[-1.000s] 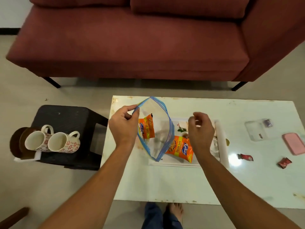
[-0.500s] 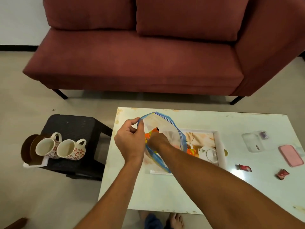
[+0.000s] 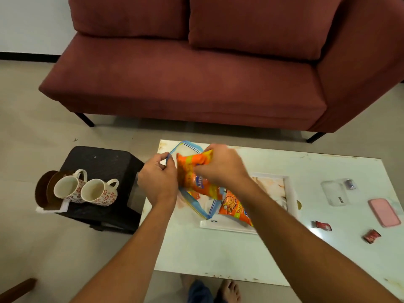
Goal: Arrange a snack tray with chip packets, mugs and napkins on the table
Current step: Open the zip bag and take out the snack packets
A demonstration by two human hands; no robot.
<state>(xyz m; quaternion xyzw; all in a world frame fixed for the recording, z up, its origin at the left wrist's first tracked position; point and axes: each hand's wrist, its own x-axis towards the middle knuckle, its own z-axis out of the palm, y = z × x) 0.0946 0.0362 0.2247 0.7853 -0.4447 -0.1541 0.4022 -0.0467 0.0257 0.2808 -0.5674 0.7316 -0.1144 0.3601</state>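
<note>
Partway through: one chip packet (image 3: 235, 209) on the tray (image 3: 289, 193), mugs (image 3: 85, 190) well apart on the stool (image 3: 98, 159). Left hand (image 3: 157, 182) fingers pinching the zip bag (image 3: 207, 212) rim; right hand (image 3: 220, 167) fingers pinching a second packet (image 3: 192, 171), half drawn out. No napkins clearly visible.

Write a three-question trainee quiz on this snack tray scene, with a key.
1. True or false: both mugs stand on the white table.
2. Which hand grips the orange chip packet? A) left B) right
3. Fill in: the left hand holds open the clear ___ bag.

Key: 1. False, they are on the black stool. 2. B, the right hand. 3. Zip.
</note>
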